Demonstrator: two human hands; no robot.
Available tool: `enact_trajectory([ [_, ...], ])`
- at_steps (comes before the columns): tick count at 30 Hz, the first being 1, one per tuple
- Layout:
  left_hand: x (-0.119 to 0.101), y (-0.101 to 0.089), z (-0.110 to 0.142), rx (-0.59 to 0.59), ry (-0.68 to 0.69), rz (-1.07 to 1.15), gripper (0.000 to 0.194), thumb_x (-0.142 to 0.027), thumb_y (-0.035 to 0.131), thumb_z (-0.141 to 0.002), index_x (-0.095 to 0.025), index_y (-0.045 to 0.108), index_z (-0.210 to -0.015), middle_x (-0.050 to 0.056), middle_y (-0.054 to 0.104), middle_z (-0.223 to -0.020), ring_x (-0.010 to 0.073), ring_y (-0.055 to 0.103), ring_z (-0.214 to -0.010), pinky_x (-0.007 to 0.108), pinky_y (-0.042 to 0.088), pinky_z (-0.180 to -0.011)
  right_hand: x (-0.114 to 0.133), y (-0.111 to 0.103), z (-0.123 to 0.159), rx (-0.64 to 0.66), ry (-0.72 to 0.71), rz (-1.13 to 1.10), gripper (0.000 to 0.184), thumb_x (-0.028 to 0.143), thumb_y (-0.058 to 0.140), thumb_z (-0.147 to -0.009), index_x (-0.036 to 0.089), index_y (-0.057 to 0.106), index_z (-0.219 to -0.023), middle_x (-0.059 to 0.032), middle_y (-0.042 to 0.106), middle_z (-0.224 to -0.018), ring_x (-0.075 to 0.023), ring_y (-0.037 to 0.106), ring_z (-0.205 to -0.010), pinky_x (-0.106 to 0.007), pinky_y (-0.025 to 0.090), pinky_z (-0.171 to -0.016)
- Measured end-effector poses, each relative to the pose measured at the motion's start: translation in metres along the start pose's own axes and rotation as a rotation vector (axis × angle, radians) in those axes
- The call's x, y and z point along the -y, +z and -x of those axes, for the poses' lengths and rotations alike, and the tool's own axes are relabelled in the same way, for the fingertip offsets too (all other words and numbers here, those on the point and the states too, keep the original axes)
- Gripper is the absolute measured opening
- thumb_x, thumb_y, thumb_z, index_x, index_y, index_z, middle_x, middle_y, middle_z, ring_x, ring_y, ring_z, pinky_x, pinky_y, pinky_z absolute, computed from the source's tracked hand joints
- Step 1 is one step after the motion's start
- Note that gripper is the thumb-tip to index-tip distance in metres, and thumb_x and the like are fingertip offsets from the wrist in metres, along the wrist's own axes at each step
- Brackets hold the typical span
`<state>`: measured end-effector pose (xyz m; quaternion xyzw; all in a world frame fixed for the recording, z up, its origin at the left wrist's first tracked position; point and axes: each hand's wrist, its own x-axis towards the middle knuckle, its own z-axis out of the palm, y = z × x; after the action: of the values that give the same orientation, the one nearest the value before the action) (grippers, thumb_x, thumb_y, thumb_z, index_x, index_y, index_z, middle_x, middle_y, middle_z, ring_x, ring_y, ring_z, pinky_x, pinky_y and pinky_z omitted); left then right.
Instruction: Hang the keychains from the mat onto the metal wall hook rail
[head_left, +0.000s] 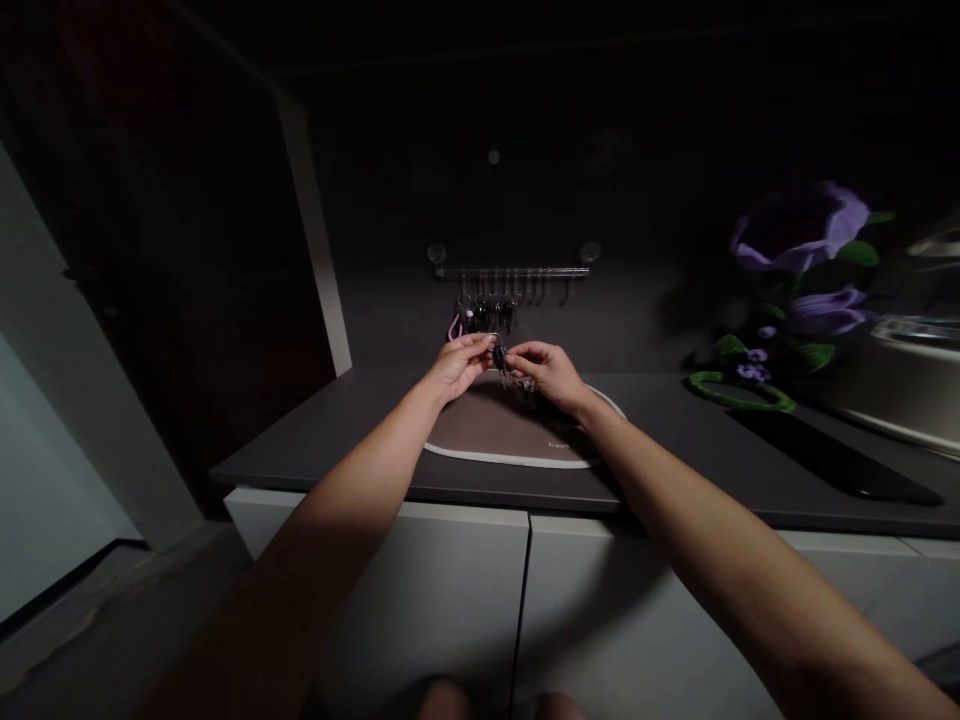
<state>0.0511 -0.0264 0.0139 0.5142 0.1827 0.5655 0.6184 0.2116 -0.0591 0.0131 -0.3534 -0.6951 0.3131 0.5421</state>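
- Keys (500, 360): a small dark bunch on a ring, held up above the back part of the mat, between the two hands, in front of the wall.
- Left hand (460, 368): I see thumb and fingertips pinching the ring at the top of the bunch.
- Right hand (550, 373): thumb and forefinger pinch the bunch from its other side, remaining fingers curled. Something shiny shows just below these fingers; I cannot tell what.
- Mat (495, 425): brown, rounded, pale rim, flat on the counter; lettering near its front edge, partly unreadable to me.
- Counter (337, 420): dark grey, meeting a dark wall (645, 190) behind; pale doors (442, 600) below.
- Room: dim. At left I note a dark recess, a pale panel (60, 400) and grey floor (150, 600).
- Rail (517, 272): clear, fixed to the wall by two round cups. Several hooks carry hanging keys (491, 315), one with a pink strap (454, 326); hooks toward the right end are bare.
- Right side of counter: purple flowers (810, 240) over a green hoop (739, 395), a flat black slab (840, 460), and a pale rounded vessel (907, 385) cut by my view's edge.
- In the way: the right hand and forearm cover part of the mat; the left hand hides its back left corner.
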Motion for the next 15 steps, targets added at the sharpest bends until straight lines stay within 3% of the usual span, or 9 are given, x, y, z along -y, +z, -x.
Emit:
enact_trajectory([
  [9, 0.010, -0.003, -0.001, 0.024, -0.040, -0.030, 0.018, -0.021, 0.071, -0.063, -0.013, 0.062, -0.076, 0.002, 0.062, -0.073, 0.0093, 0.055, -0.069, 0.026, 0.044, -0.071, 0.001, -0.003, 0.001, -0.101, -0.005, 0.026, 0.024, 0.041, 0.059, -0.070, 0.019, 0.054, -0.081, 0.0015, 0.056, -0.073, -0.0099, 0.053, -0.069, -0.022, 0.045, -0.062],
  [15, 0.012, 0.002, 0.002, 0.029, -0.108, -0.081, 0.019, -0.021, 0.072, -0.061, -0.013, 0.061, -0.075, 0.000, 0.059, -0.069, 0.0079, 0.054, -0.065, 0.025, 0.043, -0.067, -0.005, -0.006, -0.002, -0.106, -0.053, -0.068, 0.028, 0.042, 0.062, -0.068, 0.018, 0.053, -0.079, 0.0020, 0.054, -0.076, -0.0087, 0.051, -0.071, -0.024, 0.046, -0.070],
])
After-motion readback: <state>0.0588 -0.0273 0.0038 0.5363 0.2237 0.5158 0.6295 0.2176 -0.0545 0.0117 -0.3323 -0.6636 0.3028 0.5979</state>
